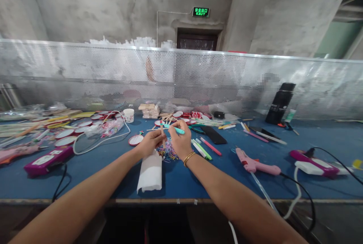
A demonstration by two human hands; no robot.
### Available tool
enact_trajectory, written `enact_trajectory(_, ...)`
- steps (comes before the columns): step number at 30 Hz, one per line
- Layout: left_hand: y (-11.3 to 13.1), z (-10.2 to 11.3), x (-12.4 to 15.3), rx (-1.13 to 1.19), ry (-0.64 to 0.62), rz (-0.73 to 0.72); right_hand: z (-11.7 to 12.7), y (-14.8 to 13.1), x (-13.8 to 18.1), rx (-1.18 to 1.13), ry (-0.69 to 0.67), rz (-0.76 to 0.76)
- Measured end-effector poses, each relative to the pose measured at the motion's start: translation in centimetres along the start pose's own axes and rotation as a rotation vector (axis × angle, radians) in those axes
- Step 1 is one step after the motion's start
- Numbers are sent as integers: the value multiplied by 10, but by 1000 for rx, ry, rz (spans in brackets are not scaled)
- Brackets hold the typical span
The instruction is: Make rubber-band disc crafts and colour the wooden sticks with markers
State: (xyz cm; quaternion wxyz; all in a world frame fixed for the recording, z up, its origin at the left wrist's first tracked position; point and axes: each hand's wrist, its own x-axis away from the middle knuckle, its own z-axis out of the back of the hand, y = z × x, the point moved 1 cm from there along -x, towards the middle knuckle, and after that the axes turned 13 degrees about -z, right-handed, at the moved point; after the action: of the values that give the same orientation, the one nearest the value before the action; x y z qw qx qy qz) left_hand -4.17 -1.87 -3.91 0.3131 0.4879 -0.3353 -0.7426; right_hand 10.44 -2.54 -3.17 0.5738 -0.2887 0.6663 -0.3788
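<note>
My left hand [152, 141] is closed around a wooden craft stick [163, 141], held upright with a patch of red near its top. In my right hand [181, 140] is a turquoise marker [177, 129], gripped like a pen, its tip close to the top of the stick; whether it touches I cannot tell. Beneath both hands lies a heap of small colourful bands [171, 152]. A folded white paper or cloth [150, 172] lies just below my left hand. Several markers, among them a pink marker [211, 146] and a green marker [203, 149], lie right of my right hand.
A pink glue gun [255, 164] and a purple power strip [314, 162] lie at the right. Another purple power strip [48, 160] is at the left, near red-rimmed discs [64, 133]. A black phone [214, 135], paper cup [128, 115] and perforated metal panel [113, 74] stand farther back.
</note>
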Motion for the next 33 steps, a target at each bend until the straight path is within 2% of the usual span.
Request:
enact_trajectory(11, 0, 0, 1, 0, -1, -5, -2, -2, 2, -37, -56, 5)
enact_trajectory(24, 1, 1, 0, 6, -7, 14, 0, -1, 0, 18, 25, 12)
enact_trajectory(33, 4, -2, 1, 3, -8, 1, -1, -1, 2, -18, -42, 15)
